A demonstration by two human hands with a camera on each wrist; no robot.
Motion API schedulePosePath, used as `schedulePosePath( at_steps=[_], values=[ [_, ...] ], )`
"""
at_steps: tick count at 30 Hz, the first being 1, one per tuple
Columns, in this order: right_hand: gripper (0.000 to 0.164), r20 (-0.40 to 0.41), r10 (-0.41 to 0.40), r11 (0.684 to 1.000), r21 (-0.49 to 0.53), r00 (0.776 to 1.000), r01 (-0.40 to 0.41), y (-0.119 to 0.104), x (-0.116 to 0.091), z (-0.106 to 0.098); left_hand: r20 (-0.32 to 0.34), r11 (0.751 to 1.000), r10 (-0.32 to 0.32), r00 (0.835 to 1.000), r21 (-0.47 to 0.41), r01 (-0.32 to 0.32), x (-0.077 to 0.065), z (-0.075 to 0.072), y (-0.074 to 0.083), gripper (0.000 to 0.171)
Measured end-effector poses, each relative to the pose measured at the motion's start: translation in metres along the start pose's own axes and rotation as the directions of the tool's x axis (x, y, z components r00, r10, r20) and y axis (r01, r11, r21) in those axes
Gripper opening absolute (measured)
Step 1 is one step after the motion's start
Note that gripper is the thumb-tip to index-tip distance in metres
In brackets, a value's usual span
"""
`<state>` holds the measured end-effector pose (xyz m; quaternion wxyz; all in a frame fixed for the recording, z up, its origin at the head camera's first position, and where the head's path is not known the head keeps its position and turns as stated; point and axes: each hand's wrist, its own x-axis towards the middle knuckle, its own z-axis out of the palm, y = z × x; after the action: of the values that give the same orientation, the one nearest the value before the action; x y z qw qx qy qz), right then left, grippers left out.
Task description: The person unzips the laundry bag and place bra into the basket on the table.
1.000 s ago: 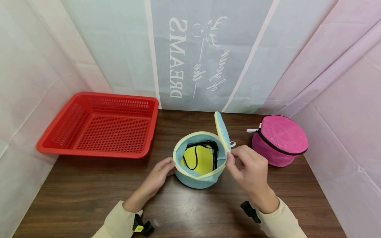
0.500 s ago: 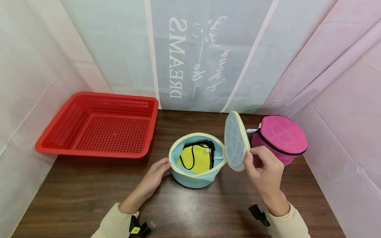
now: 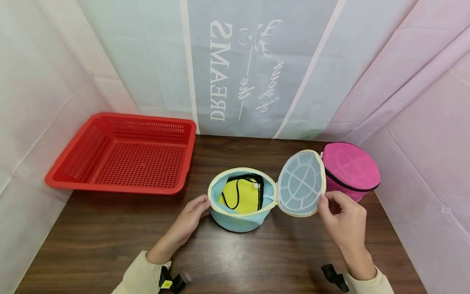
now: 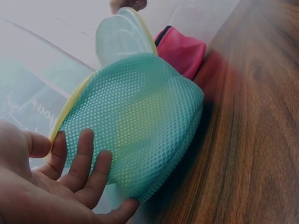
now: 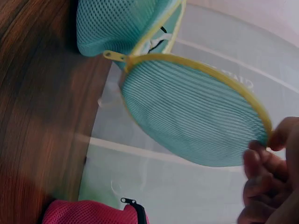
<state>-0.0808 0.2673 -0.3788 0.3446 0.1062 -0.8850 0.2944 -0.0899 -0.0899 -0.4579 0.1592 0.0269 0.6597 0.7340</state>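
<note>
A round light-blue mesh laundry bag [image 3: 235,224] with a yellow-trimmed rim stands on the table, its lid [image 3: 301,183] folded out to the right. Inside lies a yellow item with black edging and a black cord [image 3: 242,196]; its kind is unclear. My left hand [image 3: 192,216] pinches the bag's left rim between thumb and index finger, while the other fingers lie along the mesh in the left wrist view. With thumb and fingertips, my right hand [image 3: 345,216] pinches the lid's outer edge. A zipper pull [image 5: 114,56] hangs near the hinge in the right wrist view.
A red perforated plastic basket [image 3: 180,179] stands at the left back of the table. Partly behind the lid, a closed pink mesh bag [image 3: 352,167] with a black zipper sits at the right. Printed cloth walls [image 3: 158,61] border the wooden table [image 3: 227,265].
My right hand has swung the lid from nearly upright over to the right, showing its ribbed inner face. The bag has shifted slightly left, with my left hand still at its rim.
</note>
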Motion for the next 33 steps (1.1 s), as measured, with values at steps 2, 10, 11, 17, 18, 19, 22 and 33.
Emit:
schedulePosePath(
  at_steps=[2,10,11,17,18,19,22,33],
  values=[
    [0.009,0.044,0.057,0.998,-0.042,0.997,-0.055,0.001,-0.002,-0.003,0.002,1.000,0.004,1.000,-0.001,-0.004,0.000,0.000,0.000,0.027],
    [0.016,0.230,0.266,0.956,-0.184,0.936,-0.227,-0.002,-0.007,-0.010,0.023,1.000,0.011,1.000,0.002,-0.011,-0.001,0.001,0.000,0.025],
    [0.017,0.257,0.290,0.948,-0.205,0.922,-0.242,-0.003,-0.007,-0.011,0.024,1.000,0.012,1.000,0.002,-0.012,-0.001,0.001,0.000,0.025],
    [0.021,0.396,0.413,0.899,-0.323,0.820,-0.296,-0.002,-0.007,-0.014,0.029,1.000,0.019,0.999,0.010,-0.019,0.000,0.000,0.000,0.026],
    [0.022,0.418,0.428,0.892,-0.340,0.801,-0.299,-0.001,-0.007,-0.015,0.027,1.000,0.018,0.999,0.010,-0.019,0.000,0.000,0.000,0.025],
    [0.023,0.441,0.441,0.886,-0.355,0.782,-0.300,0.000,-0.008,-0.015,0.027,1.000,0.019,0.999,0.011,-0.019,0.000,0.000,0.000,0.025],
    [0.025,0.510,0.483,0.865,-0.403,0.712,-0.298,0.004,-0.009,-0.015,0.022,1.000,0.018,1.000,0.011,-0.019,0.001,0.001,0.000,0.026],
    [0.030,0.626,0.584,0.796,-0.567,0.517,-0.213,0.025,-0.029,-0.001,-0.029,0.995,0.027,0.999,0.098,-0.024,0.001,0.004,0.003,0.022]
  ],
)
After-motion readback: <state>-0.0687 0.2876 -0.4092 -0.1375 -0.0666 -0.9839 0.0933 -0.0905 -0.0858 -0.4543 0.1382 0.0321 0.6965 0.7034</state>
